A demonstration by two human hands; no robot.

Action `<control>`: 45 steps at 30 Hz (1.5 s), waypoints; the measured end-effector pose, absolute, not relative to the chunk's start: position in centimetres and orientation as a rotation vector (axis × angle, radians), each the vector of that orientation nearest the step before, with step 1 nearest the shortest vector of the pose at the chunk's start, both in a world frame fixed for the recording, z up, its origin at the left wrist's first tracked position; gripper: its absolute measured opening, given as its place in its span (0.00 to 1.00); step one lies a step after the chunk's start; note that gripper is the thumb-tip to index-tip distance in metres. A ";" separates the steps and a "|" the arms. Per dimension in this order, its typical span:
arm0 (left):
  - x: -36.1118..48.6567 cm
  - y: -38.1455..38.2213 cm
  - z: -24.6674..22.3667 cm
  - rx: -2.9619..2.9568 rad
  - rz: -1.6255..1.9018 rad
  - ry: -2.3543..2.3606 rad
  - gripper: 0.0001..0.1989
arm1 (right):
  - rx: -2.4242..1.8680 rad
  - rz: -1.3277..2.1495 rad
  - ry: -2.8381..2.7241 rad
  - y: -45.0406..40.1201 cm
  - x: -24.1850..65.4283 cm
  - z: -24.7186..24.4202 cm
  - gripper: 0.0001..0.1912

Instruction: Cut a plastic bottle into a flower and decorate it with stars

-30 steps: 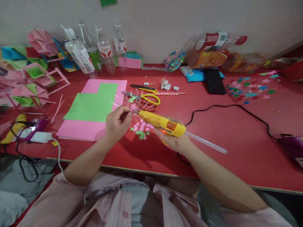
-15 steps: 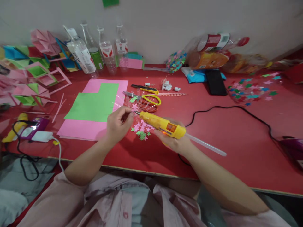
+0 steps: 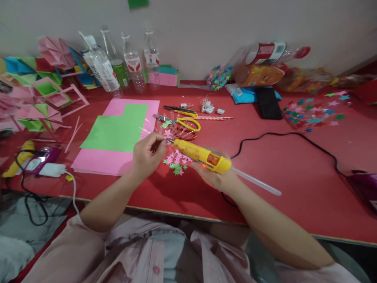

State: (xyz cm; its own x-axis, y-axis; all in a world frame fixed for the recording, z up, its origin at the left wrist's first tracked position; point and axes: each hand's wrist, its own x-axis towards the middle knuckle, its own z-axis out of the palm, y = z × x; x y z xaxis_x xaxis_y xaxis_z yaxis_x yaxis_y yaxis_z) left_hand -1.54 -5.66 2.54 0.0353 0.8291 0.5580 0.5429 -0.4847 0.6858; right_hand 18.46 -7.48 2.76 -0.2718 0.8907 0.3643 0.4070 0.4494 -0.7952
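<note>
In my right hand (image 3: 219,179) is a yellow hot glue gun (image 3: 200,154), with a clear glue stick (image 3: 257,181) poking out of its back end. Its nozzle points left, close to the fingertips of my left hand (image 3: 149,153). Those fingers are pinched together; whatever they hold is too small or hidden to name. Clear plastic with stars in it lies just beyond the nozzle. Pink and green paper stars (image 3: 176,159) are heaped below the gun. Scissors (image 3: 188,124) with yellow handles and a yellow box cutter (image 3: 184,111) lie behind it.
Green paper (image 3: 114,129) rests on pink sheets (image 3: 97,162) at left. Several bottles (image 3: 134,65) stand along the wall. A black phone (image 3: 268,103) lies on a blue packet at right. The black cord (image 3: 282,133) crosses the red table. Folded paper crafts (image 3: 47,86) crowd the left.
</note>
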 end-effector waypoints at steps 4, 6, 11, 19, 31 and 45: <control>-1.7 -5.4 2.3 2.231 1.445 1.442 0.05 | -1.089 0.625 -1.950 -7.4 18.6 2.7 0.11; -1.9 -5.3 2.1 2.399 1.458 1.435 0.05 | -1.095 0.531 -1.995 -7.4 18.6 2.7 0.12; -2.1 -5.4 2.1 2.571 1.462 1.263 0.05 | -1.045 0.297 -2.001 -7.1 18.9 3.1 0.10; -2.0 -5.7 2.4 2.113 1.464 1.295 0.04 | -1.426 0.084 -2.114 -3.6 23.3 2.9 0.05; -1.7 -5.7 3.5 1.516 1.252 1.089 0.04 | -1.808 0.063 -2.509 -1.5 24.3 0.3 0.22; -1.8 -5.4 3.6 1.157 1.000 0.867 0.06 | -0.640 0.054 -2.371 -4.5 15.8 7.6 0.05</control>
